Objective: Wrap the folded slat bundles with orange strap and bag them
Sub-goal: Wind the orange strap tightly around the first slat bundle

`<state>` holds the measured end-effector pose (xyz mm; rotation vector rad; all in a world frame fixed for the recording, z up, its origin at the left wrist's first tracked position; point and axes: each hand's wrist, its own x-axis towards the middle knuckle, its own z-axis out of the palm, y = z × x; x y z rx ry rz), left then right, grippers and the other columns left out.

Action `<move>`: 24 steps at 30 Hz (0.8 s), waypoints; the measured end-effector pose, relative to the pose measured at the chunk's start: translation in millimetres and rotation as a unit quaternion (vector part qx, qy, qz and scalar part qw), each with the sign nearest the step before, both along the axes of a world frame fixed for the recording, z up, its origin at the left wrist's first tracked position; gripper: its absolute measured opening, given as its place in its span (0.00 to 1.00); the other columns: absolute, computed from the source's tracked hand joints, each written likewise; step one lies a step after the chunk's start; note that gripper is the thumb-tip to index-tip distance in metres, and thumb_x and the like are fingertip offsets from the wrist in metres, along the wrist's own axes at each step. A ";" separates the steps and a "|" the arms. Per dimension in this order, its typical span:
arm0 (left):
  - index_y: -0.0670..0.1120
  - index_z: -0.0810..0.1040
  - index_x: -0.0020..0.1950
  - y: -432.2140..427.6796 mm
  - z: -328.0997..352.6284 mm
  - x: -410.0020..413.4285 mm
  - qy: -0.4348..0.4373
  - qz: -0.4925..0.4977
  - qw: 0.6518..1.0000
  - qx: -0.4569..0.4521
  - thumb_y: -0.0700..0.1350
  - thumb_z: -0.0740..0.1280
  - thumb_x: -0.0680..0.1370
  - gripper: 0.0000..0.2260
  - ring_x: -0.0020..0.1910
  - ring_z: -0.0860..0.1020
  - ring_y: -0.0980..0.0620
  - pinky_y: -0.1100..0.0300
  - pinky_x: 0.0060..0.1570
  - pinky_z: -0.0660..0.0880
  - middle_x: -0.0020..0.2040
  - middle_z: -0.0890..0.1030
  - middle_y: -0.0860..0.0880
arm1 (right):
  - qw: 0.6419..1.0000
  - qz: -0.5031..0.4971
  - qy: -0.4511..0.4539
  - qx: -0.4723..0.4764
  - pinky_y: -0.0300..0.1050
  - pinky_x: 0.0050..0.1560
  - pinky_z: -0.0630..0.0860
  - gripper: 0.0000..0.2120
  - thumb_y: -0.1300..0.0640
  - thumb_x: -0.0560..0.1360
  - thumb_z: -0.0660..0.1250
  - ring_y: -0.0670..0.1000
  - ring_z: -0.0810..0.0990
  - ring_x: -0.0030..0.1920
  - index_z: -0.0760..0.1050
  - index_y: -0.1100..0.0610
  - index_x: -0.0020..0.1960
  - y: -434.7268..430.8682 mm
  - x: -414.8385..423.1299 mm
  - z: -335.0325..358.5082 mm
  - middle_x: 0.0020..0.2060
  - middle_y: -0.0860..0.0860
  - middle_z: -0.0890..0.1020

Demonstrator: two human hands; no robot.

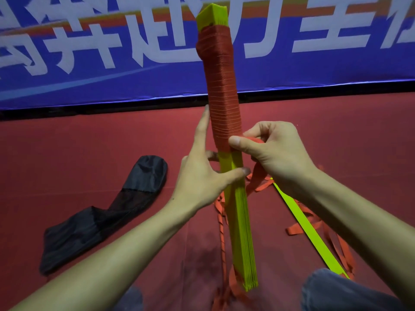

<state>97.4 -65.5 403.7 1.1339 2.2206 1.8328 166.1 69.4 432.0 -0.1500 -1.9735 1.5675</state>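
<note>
1. Holding the slat bundle (238, 221) up off the red floor (89, 142) here. It's a yellow-green stack, tilted a bit, top end leaning away toward the blue banner (112, 75) at the back, bottom end down between the knees.
2. Orange strap (222, 86) is wound tight round the upper part of the bundle in loads of close turns. A short yellow tip pokes out above the wrap, and the lower stretch is bare.
3. Left hand (199, 173) comes in from the left, forearm angled up. Thumb is pressed across the front of the bare slats just under the wrap, index finger points straight up along the left side of the wrapped part, and the other fingers reach round the back. So it's got a grip on the bundle.
4. Right hand (276, 153) comes in from the right, wrist bent, fingers curled. Thumb and fingers pinch the strap right at the bottom edge of the wrap, thumb tip touching the bundle.
5. From that hand the loose strap drops down and lies in tangled loops on the floor, around the bundle's base and off to the right.
6. One single slat (305, 225) lies flat on the floor to the right, across the strap.
7. Black bag (107, 212) lies crumpled on the floor to the left, well apart from the bundle.
</note>
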 end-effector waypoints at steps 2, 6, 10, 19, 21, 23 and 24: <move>0.76 0.52 0.74 -1.1 0.5 -0.7 -0.007 -0.005 1.000 -0.002 0.45 0.79 0.62 0.53 0.48 0.85 0.50 0.43 0.50 0.81 0.51 0.86 0.54 | 1.000 -0.003 -0.010 0.015 0.41 0.24 0.74 0.12 0.58 0.68 0.77 0.41 0.73 0.23 0.75 0.60 0.35 0.8 0.9 0.2 0.21 0.43 0.75; 0.72 0.54 0.76 -4.2 -0.2 -2.7 -0.020 -0.016 1.000 -0.013 0.38 0.81 0.65 0.53 0.47 0.86 0.50 0.42 0.49 0.82 0.50 0.86 0.53 | 0.998 0.012 -0.010 0.056 0.39 0.35 0.75 0.12 0.55 0.65 0.78 0.47 0.79 0.34 0.78 0.61 0.40 8.9 3.6 2.1 0.32 0.53 0.82; 0.72 0.57 0.75 -6.4 0.2 0.5 -0.080 -0.036 0.996 -0.011 0.33 0.79 0.68 0.51 0.43 0.86 0.45 0.47 0.37 0.82 0.48 0.86 0.45 | 0.997 0.016 -0.004 0.079 0.45 0.41 0.75 0.17 0.49 0.61 0.76 0.52 0.80 0.37 0.80 0.61 0.40 18.3 4.7 -0.3 0.35 0.59 0.83; 0.63 0.55 0.77 -4.0 2.9 3.7 -0.156 -0.096 0.983 0.027 0.24 0.69 0.72 0.48 0.41 0.86 0.44 0.47 0.37 0.77 0.46 0.85 0.38 | 0.995 0.032 0.003 0.090 0.35 0.39 0.75 0.11 0.50 0.63 0.75 0.42 0.80 0.34 0.81 0.57 0.38 27.5 6.2 -2.1 0.31 0.46 0.84; 0.64 0.53 0.77 -3.4 1.8 2.3 -0.175 -0.114 0.977 0.049 0.25 0.69 0.70 0.49 0.42 0.84 0.35 0.50 0.35 0.74 0.46 0.85 0.39 | 0.996 0.034 0.007 0.087 0.36 0.39 0.75 0.11 0.50 0.63 0.75 0.43 0.79 0.34 0.81 0.57 0.38 28.8 5.5 -1.7 0.31 0.47 0.84; 0.65 0.52 0.76 -2.5 0.7 1.4 -0.186 -0.138 0.970 0.073 0.29 0.68 0.67 0.49 0.45 0.85 0.37 0.58 0.29 0.73 0.45 0.86 0.43 | 0.996 0.038 0.011 0.080 0.36 0.39 0.76 0.11 0.50 0.63 0.74 0.43 0.80 0.35 0.81 0.57 0.38 28.5 4.6 -0.8 0.31 0.47 0.84; 0.65 0.52 0.76 -2.0 0.2 1.1 -0.191 -0.151 0.966 0.083 0.30 0.66 0.66 0.49 0.46 0.85 0.38 0.61 0.26 0.72 0.44 0.86 0.45 | 0.996 0.043 0.012 0.078 0.35 0.40 0.76 0.10 0.51 0.64 0.74 0.42 0.80 0.35 0.81 0.57 0.38 28.1 4.2 -0.7 0.32 0.47 0.84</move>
